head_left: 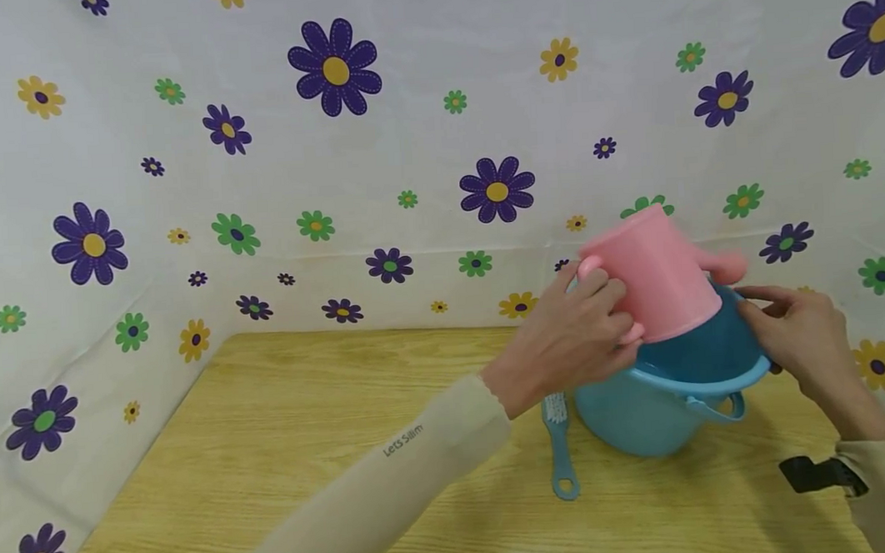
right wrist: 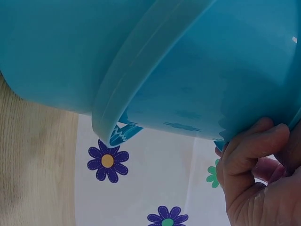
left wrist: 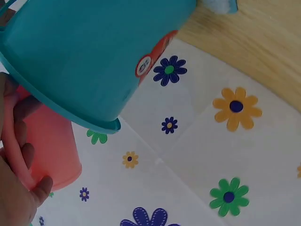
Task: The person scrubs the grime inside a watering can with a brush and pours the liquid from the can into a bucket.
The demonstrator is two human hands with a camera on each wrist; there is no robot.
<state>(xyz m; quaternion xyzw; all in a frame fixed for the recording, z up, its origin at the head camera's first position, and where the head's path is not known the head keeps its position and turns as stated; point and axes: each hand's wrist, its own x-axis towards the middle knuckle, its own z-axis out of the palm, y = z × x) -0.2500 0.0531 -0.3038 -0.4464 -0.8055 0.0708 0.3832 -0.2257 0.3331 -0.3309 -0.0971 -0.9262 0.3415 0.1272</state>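
Observation:
In the head view my left hand (head_left: 569, 337) grips the handle of a pink watering can (head_left: 648, 274), holding it tilted over the mouth of a blue bucket (head_left: 623, 426). The can's spout (head_left: 721, 263) points right, past the far side of the rim. With fingers and thumb at the rim, my right hand (head_left: 809, 336) holds the bucket on its right side. The left wrist view shows curled fingers round the pink handle (left wrist: 15, 146), the can partly behind the bucket. Close by the rim in the right wrist view are my right fingers (right wrist: 249, 150).
A blue scrub brush (head_left: 561, 450) with white bristles lies on the wooden table (head_left: 330, 433), just left of the bucket. The bucket's handle (head_left: 720, 412) hangs at its front. A white cloth with flowers (head_left: 420, 144) hangs behind the table.

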